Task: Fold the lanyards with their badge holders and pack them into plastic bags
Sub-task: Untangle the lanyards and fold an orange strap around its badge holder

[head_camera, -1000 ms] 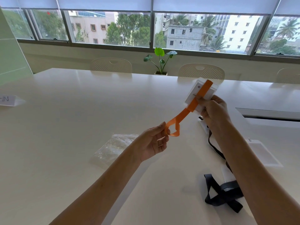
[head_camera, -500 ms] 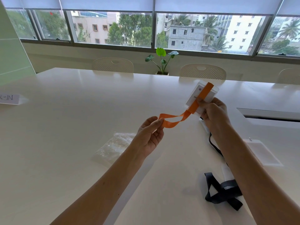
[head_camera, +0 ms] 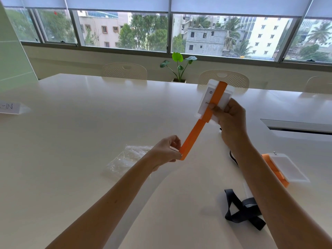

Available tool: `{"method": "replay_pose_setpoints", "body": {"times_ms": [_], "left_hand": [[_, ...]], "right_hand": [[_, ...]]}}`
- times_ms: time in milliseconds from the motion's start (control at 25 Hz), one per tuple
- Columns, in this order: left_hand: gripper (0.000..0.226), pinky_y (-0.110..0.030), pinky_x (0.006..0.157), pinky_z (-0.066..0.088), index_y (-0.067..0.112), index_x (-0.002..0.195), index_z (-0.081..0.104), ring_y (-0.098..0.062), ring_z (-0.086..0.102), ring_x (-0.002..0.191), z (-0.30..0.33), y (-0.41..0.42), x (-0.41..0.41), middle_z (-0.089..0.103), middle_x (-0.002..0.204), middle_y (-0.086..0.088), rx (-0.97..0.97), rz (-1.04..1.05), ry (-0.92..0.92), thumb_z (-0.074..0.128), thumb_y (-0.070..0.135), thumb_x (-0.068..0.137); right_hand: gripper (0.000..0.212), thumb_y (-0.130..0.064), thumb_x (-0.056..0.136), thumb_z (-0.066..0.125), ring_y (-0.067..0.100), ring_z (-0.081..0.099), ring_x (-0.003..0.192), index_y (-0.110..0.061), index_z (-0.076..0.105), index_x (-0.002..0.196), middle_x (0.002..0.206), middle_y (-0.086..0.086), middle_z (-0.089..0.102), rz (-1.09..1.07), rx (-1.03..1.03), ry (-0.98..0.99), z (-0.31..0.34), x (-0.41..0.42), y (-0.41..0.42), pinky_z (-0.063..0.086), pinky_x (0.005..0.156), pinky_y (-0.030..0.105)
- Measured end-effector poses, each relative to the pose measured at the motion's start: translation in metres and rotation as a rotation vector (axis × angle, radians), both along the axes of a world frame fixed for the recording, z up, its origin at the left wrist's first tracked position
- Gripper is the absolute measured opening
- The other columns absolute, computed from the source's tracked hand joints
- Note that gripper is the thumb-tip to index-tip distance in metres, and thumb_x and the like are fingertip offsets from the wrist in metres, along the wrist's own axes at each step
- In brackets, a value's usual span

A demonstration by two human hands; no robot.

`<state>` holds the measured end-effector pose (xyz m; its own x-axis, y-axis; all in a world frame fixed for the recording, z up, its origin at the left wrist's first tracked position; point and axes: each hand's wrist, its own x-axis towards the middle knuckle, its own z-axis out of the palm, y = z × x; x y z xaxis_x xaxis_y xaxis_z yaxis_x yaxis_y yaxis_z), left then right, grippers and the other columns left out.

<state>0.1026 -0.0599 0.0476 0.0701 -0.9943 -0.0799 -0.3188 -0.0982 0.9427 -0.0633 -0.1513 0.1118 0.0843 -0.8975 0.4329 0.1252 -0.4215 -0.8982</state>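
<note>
Right forearm (head_camera: pixel 255 177) hides part of the black lanyard (head_camera: pixel 242 211).

Name card (head_camera: pixel 9 107) cut off at left edge, text partly legible; badge holder (head_camera: pixel 213 100) print part-hidden by orange lanyard (head_camera: pixel 195 130); black lanyard (head_camera: pixel 242 211) partly behind right forearm.

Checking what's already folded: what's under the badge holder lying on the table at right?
A folded orange lanyard sticks out from beneath that badge holder; the rest is covered.
</note>
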Motion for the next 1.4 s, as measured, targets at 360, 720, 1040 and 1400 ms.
{"method": "replay_pose_setpoints", "body": {"times_ms": [360, 720, 1040, 1400], "left_hand": [[0.023, -0.021, 0.075, 0.055, 0.013, 0.097, 0.068, -0.014, 0.07, 0.09, -0.004, 0.018, -0.001, 0.074, 0.095, -0.003, 0.084, -0.179, 0.246, 0.046, 0.007, 0.094], [0.016, -0.025, 0.069, 0.055, 0.011, 0.08, 0.071, -0.015, 0.066, 0.074, -0.002, 0.031, -0.015, 0.07, 0.077, -0.005, -0.263, -0.052, 0.172, 0.069, 0.026, 0.084], [0.015, -0.007, 0.078, 0.043, 0.033, 0.089, 0.072, 0.001, 0.055, 0.107, 0.057, 0.016, -0.006, 0.055, 0.119, 0.01, -0.427, -0.159, 0.368, 0.06, 0.027, 0.082], [0.031, -0.027, 0.086, 0.049, 0.023, 0.121, 0.062, -0.016, 0.062, 0.107, 0.045, -0.028, 0.002, 0.066, 0.114, 0.006, -0.28, 0.074, 0.165, 0.055, 0.031, 0.093]], "right_hand": [[0.015, -0.009, 0.084, 0.066, 0.018, 0.067, 0.093, -0.013, 0.063, 0.099, 0.094, -0.005, 0.067, -0.114, 0.057, 0.042, -0.005, -0.004, -0.009, 0.055, 0.087, 0.038], [0.019, -0.008, 0.082, 0.068, 0.029, 0.066, 0.093, 0.001, 0.062, 0.098, 0.099, 0.011, 0.068, -0.161, 0.153, 0.105, -0.031, -0.01, -0.024, 0.055, 0.086, 0.044], [0.019, 0.005, 0.08, 0.064, 0.013, 0.071, 0.069, -0.01, 0.067, 0.093, 0.077, -0.001, 0.074, 0.33, 0.276, 0.261, -0.038, -0.011, -0.005, 0.056, 0.056, 0.025], [0.023, 0.0, 0.086, 0.056, 0.021, 0.07, 0.093, -0.012, 0.065, 0.104, 0.1, 0.005, 0.073, 0.572, 0.453, 0.263, -0.024, -0.019, 0.014, 0.058, 0.077, 0.037]]}}
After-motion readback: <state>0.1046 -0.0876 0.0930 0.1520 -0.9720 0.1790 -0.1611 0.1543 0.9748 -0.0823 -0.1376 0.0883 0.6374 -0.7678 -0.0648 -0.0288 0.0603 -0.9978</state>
